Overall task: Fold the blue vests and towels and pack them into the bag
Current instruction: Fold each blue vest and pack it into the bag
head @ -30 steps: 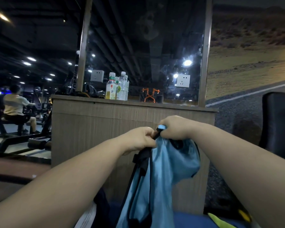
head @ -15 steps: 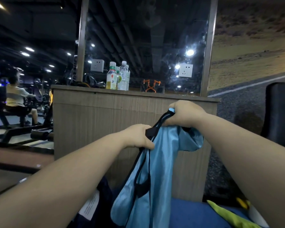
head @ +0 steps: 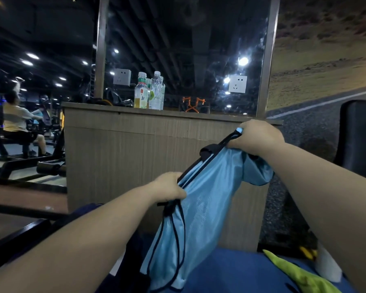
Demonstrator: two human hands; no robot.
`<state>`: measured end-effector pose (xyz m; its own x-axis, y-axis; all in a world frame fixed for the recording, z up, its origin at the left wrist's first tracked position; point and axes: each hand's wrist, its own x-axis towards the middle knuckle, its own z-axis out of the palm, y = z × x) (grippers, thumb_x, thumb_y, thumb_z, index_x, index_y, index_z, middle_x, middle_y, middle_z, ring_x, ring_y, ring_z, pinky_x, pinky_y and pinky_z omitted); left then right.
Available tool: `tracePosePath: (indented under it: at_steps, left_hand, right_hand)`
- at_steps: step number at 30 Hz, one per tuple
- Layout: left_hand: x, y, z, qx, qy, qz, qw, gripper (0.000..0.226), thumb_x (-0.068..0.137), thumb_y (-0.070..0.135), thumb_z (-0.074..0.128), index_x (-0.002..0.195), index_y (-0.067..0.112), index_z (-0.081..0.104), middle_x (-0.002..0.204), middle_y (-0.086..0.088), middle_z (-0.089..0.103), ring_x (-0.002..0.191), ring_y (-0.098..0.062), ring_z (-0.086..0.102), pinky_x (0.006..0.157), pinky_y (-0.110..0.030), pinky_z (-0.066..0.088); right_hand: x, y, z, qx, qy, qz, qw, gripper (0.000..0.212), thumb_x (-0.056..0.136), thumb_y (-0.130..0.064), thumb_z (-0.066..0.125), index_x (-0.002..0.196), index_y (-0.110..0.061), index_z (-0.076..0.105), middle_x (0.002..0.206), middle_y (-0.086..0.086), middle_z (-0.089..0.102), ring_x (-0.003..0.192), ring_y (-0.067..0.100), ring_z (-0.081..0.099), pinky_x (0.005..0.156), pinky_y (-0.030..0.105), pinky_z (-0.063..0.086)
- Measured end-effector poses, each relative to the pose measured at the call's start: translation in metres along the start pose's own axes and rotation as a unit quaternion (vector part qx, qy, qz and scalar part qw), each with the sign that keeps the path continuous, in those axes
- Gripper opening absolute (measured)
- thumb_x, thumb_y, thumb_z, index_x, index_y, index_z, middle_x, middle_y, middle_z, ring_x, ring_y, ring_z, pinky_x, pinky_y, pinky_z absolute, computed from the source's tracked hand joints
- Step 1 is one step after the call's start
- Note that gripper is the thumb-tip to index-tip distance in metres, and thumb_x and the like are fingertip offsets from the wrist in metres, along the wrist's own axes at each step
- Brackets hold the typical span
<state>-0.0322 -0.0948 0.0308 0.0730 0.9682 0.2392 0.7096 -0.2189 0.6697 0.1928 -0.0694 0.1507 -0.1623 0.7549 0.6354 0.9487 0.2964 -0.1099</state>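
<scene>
1. Rising straight ahead, the wooden partition (head: 135,157) fills the middle of my view. It is only backdrop. I hold the work up in front of it so the cloth can hang free.
2. Below it lies the blue table (head: 230,269), cut off by the bottom edge, so I cannot say how far it runs.
3. The blue vest (head: 201,208) hangs in the air between my hands, above the table. Its dark-trimmed edge is stretched on a slant from low left to high right. I judge I am drawing that edge taut to find the garment's shape before a first fold; nothing of it looks folded or packed yet. Whether its lower hem touches the table, I cannot tell.
4. My right hand (head: 258,137) is the higher one. Its fingers are curled tight round the trimmed top corner, and a bunch of cloth sags under the wrist.
5. My left hand (head: 169,188) is lower and nearer me. Its fingers pinch the same edge, just above where a dark loop of trim dangles.
6. A dark bundle (head: 133,259) sits low on the left, just beside the vest and half hidden behind my left forearm. It may be the bag, but it is too dark to tell.
7. A green cloth (head: 300,275) lies on the table at the right, cut off by my right arm. I cannot say whether it is a towel.
8. Some bottles (head: 149,92) stand on the partition's ledge, well apart from the work.
</scene>
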Motion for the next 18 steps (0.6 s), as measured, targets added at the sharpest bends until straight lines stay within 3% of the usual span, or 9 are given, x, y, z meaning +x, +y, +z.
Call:
tracePosePath:
  at_steps: [3, 7, 9, 12, 14, 18]
  left_hand:
    - [0.001, -0.004, -0.004, 0.033, -0.018, -0.016, 0.999, 0.021, 0.082, 0.006, 0.060, 0.099, 0.018, 0.064, 0.084, 0.004, 0.067, 0.069, -0.007, 0.063, 0.056, -0.018, 0.049]
    - [0.000, -0.015, -0.006, 0.063, -0.040, -0.026, 0.997, 0.014, 0.081, 0.008, 0.061, 0.083, 0.022, 0.060, 0.079, 0.005, 0.066, 0.067, -0.009, 0.063, 0.053, -0.019, 0.048]
    - [0.001, -0.021, -0.005, 0.056, -0.046, -0.036, 0.997, 0.008, 0.079, 0.010, 0.062, 0.083, 0.018, 0.061, 0.080, 0.002, 0.066, 0.070, -0.013, 0.064, 0.060, -0.023, 0.052]
    - [-0.001, -0.028, -0.004, -0.025, -0.040, -0.051, 0.998, 0.017, 0.080, 0.012, 0.066, 0.096, 0.018, 0.066, 0.090, 0.001, 0.072, 0.081, -0.016, 0.070, 0.074, -0.030, 0.058]
    - [-0.002, -0.032, -0.002, -0.146, -0.036, -0.041, 0.988, 0.029, 0.081, 0.004, 0.065, 0.107, 0.018, 0.064, 0.101, -0.006, 0.073, 0.091, -0.026, 0.072, 0.082, -0.040, 0.059]
    - [-0.001, -0.037, 0.003, -0.262, -0.016, -0.028, 0.964, 0.041, 0.084, -0.006, 0.061, 0.119, 0.014, 0.054, 0.110, -0.011, 0.068, 0.096, -0.031, 0.069, 0.085, -0.046, 0.057]
  right_hand:
    - [-0.001, 0.008, 0.008, -0.017, -0.007, 0.018, 1.000, 0.033, 0.073, -0.053, 0.069, 0.073, -0.021, 0.059, 0.076, -0.003, 0.061, 0.070, 0.016, 0.057, 0.058, 0.029, 0.042]
    - [-0.003, 0.010, 0.015, -0.016, -0.009, 0.030, 0.999, 0.031, 0.073, -0.052, 0.068, 0.075, -0.022, 0.060, 0.076, -0.002, 0.062, 0.071, 0.017, 0.058, 0.058, 0.028, 0.042]
    - [-0.004, 0.010, 0.017, -0.020, -0.005, 0.033, 0.999, 0.026, 0.076, -0.047, 0.066, 0.076, -0.021, 0.060, 0.077, -0.002, 0.061, 0.069, 0.017, 0.056, 0.055, 0.027, 0.039]
    - [-0.003, 0.011, 0.020, -0.021, 0.009, 0.044, 0.999, 0.020, 0.080, -0.038, 0.063, 0.073, -0.020, 0.057, 0.076, -0.002, 0.057, 0.065, 0.015, 0.051, 0.052, 0.026, 0.035]
    - [-0.003, 0.014, 0.021, -0.021, 0.020, 0.053, 0.998, 0.017, 0.080, -0.033, 0.061, 0.071, -0.020, 0.054, 0.075, -0.002, 0.056, 0.065, 0.015, 0.049, 0.052, 0.026, 0.035]
    - [-0.003, 0.020, 0.023, -0.031, 0.023, 0.064, 0.997, 0.016, 0.082, -0.031, 0.059, 0.072, -0.019, 0.053, 0.075, 0.000, 0.056, 0.065, 0.016, 0.051, 0.051, 0.025, 0.034]
